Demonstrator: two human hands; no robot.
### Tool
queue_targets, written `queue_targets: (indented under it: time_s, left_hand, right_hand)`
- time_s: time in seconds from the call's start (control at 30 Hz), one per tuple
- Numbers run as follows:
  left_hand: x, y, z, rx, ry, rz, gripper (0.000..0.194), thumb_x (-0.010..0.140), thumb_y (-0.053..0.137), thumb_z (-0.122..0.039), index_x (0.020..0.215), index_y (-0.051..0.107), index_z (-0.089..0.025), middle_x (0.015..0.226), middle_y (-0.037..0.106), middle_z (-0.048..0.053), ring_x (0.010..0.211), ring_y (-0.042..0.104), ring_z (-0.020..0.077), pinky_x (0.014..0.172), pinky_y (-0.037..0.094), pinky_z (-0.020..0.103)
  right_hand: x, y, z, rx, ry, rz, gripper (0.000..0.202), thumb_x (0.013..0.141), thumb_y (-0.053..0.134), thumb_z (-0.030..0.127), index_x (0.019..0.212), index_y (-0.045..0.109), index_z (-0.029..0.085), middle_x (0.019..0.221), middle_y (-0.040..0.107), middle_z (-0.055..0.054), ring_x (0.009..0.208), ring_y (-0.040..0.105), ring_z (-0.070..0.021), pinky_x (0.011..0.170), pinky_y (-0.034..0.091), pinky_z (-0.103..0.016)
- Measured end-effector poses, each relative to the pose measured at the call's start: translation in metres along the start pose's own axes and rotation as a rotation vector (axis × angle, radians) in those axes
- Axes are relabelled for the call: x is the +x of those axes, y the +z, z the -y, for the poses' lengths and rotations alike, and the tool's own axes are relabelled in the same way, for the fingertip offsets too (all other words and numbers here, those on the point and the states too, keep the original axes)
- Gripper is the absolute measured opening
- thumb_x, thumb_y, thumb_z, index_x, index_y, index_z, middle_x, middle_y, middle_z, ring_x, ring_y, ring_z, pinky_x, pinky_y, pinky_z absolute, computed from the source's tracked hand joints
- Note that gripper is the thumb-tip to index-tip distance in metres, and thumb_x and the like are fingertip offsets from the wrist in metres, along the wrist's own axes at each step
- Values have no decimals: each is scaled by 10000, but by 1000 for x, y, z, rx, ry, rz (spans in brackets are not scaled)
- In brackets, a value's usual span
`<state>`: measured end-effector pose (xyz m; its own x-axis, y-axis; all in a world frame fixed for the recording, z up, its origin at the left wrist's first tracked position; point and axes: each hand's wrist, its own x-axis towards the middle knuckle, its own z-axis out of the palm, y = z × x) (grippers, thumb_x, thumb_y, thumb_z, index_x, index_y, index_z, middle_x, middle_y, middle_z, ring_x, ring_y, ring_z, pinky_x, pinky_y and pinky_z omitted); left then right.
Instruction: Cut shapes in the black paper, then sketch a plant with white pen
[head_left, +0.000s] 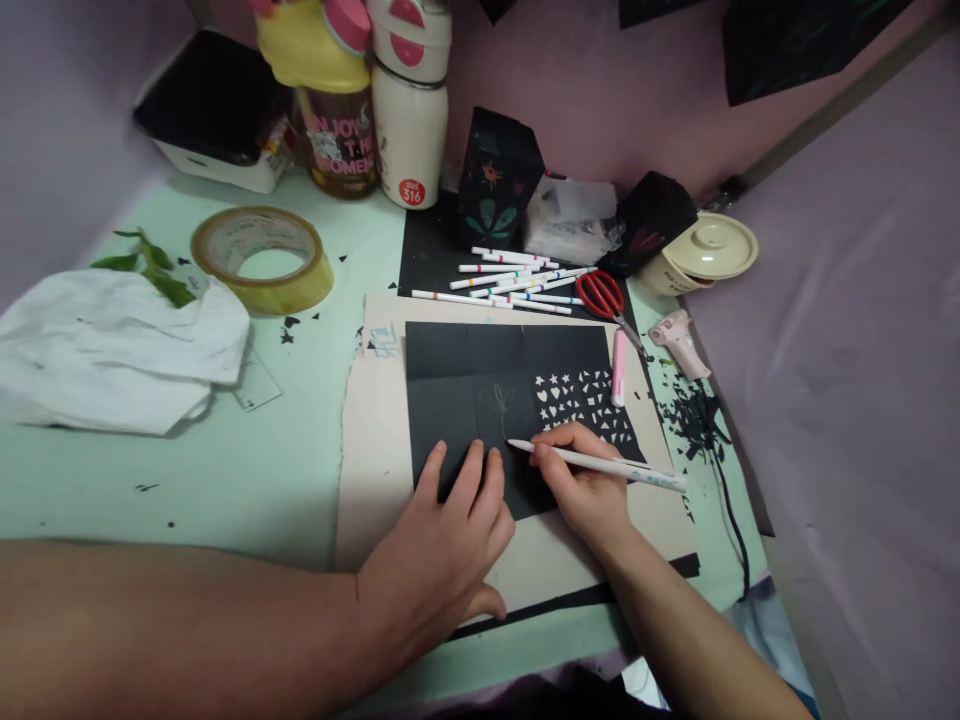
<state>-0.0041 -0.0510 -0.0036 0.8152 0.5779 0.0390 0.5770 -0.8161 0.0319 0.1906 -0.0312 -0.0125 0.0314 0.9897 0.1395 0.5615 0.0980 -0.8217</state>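
Observation:
A black paper sheet [439, 415] with fold lines lies on a pale board [367, 480]. Small stars, hearts and triangles are cut through its right part, and a faint looped outline [502, 398] shows near its middle. My left hand [457, 530] rests on the sheet's lower edge, fingers spread, holding nothing. In my right hand [585, 490] is a white pen [600, 462], pinched near its tip, which touches the sheet just below the outline.
Behind the sheet lie white markers [517, 280], red scissors [600, 295] and a pink cutter [619, 368]. A tape roll [322, 280] and white cloth [112, 350] are left; a glue gun [681, 343] and black scraps [690, 415] are right. Bottles [411, 130] stand behind.

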Motion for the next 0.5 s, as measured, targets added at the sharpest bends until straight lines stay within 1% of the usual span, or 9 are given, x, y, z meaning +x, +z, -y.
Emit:
queue_targets:
  time_s: [0.2,0.5]
  left_hand:
    - [1,1,0,-8,-5,-5,749,722,593,-789,1123,694,-165,1387,539,219,1287,474,419,1001,440,646]
    - [1,1,-1,-11,-7,-7,763,709,602,-795,1139,692,-171,1388,540,217,1288,473,420,1003,436,647]
  right_hand:
    - [0,0,1,12,-4,1,105,831,610,197,752,675,222,656,691,11,584,629,-144,562,490,-256]
    - [1,1,2,14,-13,6,111,849,610,195,764,674,226,674,702,13,596,644,-140,581,511,-252]
